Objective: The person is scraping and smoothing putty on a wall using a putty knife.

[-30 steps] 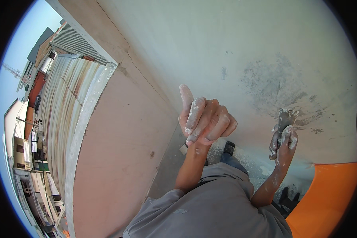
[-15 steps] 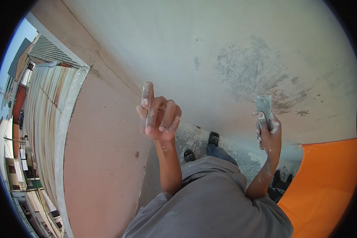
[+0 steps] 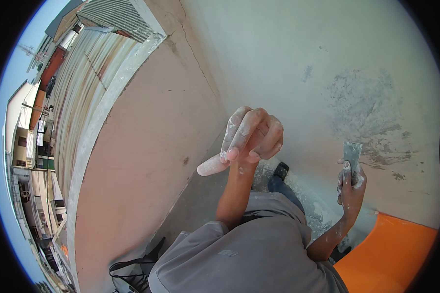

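Now that your left hand (image 3: 249,139) has swung in closer to the camera, it's curled loosely with putty-caked fingers (image 3: 232,134) and holds nothing, the thumb poking out to the left, so it looks like that hand is off the wall (image 3: 288,58) for the moment. Your right hand (image 3: 349,188) is closed around the handle of the putty knife (image 3: 352,154), blade up and sitting just below the rough grey patch (image 3: 364,112). Compared with half a second ago, the left hand is bigger and higher in frame, and the knife has dropped a bit lower relative to the patch.
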`<state>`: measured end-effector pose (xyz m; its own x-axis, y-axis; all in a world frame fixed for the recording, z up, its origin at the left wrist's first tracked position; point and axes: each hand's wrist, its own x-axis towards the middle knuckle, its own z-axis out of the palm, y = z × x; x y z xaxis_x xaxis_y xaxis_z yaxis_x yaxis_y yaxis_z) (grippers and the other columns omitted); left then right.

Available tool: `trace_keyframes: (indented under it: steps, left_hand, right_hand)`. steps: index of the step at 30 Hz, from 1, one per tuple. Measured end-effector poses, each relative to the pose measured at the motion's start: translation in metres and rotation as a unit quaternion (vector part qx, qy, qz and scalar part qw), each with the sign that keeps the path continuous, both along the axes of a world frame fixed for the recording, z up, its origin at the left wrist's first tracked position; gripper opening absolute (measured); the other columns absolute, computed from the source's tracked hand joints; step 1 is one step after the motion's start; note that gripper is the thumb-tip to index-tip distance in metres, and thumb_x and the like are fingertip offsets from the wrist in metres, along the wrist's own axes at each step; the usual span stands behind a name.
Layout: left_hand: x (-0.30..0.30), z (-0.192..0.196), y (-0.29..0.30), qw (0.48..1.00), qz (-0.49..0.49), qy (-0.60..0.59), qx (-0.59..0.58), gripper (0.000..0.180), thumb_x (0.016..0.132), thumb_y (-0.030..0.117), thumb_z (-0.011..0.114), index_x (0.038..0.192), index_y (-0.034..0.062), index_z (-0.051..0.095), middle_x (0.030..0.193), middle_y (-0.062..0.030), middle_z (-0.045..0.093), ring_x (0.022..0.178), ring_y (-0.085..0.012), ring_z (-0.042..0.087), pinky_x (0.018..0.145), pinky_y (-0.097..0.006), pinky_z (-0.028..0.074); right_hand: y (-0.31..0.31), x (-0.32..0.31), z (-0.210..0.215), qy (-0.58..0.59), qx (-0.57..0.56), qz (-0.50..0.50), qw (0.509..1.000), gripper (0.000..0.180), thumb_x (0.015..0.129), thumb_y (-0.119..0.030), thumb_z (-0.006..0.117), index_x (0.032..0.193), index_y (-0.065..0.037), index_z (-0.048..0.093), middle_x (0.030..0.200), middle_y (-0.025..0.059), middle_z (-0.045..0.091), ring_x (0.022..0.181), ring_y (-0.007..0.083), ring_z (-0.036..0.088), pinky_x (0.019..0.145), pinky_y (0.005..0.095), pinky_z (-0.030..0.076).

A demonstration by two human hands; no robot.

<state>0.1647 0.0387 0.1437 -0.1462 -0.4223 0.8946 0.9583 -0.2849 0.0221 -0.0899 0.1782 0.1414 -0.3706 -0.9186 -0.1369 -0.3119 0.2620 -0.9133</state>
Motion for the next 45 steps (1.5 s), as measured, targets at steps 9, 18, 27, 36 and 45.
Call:
trace_keyframes:
  steps: [9, 18, 27, 36, 45]
  left_hand:
    - [0.007, 0.007, 0.010, 0.999, 0.012, -0.008, -0.052, 0.009, 0.076, 0.018, 0.087, 0.076, 0.0164, 0.079, 0.081, 0.0050, 0.074, 0.067, -0.0116, 0.051, 0.047, -0.021, 0.035]
    - [0.022, -0.006, 0.037, 0.955, 0.054, -0.246, 0.154, 0.019, 0.104, 0.018, 0.053, 0.097, 0.0027, 0.061, 0.049, 0.0001, 0.051, 0.039, -0.0102, 0.037, 0.043, -0.023, 0.034]
    - [0.015, -0.146, 0.081, 0.675, 0.333, -0.608, 0.253, 0.017, 0.087, -0.008, 0.049, 0.087, 0.0067, 0.057, 0.081, -0.0051, 0.055, 0.087, -0.0144, 0.054, 0.053, -0.027, 0.039]
    - [0.050, -0.188, 0.117, 0.666, 0.252, -0.517, 0.474, 0.026, 0.077, -0.009, 0.041, 0.059, 0.0093, 0.040, 0.059, 0.0008, 0.037, 0.053, -0.0096, 0.031, 0.050, -0.027, 0.025]
    - [0.064, -0.186, 0.091, 0.675, 0.273, -0.497, 0.472, 0.023, 0.070, -0.009, 0.034, 0.058, 0.0105, 0.038, 0.058, 0.0032, 0.031, 0.051, -0.0064, 0.023, 0.048, -0.028, 0.012]
  right_hand:
    - [0.000, 0.003, -0.004, -0.015, 0.009, 0.029, 0.999, 0.022, 0.104, -0.022, 0.053, 0.109, -0.004, 0.065, 0.059, -0.0037, 0.045, 0.044, 0.0025, 0.033, 0.040, 0.0227, 0.023]
    - [0.006, -0.006, -0.036, -0.054, -0.032, -0.021, 0.998, 0.021, 0.104, -0.018, 0.054, 0.117, -0.002, 0.057, 0.070, 0.0008, 0.056, 0.052, 0.0045, 0.044, 0.046, 0.0218, 0.036]
    - [0.012, 0.036, -0.063, -0.089, -0.019, 0.022, 0.996, 0.017, 0.104, -0.011, 0.051, 0.114, 0.001, 0.057, 0.095, 0.0069, 0.071, 0.053, 0.0060, 0.050, 0.050, 0.0221, 0.044]
    - [0.007, 0.057, -0.071, 0.081, 0.054, 0.162, 0.982, 0.010, 0.096, -0.009, 0.060, 0.099, -0.006, 0.069, 0.062, 0.0072, 0.058, 0.051, 0.0145, 0.052, 0.053, 0.0309, 0.042]
    - [-0.010, 0.051, -0.095, -0.107, 0.008, 0.115, 0.988, 0.029, 0.101, -0.007, 0.052, 0.130, -0.005, 0.056, 0.106, 0.0122, 0.072, 0.058, 0.0083, 0.053, 0.057, 0.0242, 0.050]
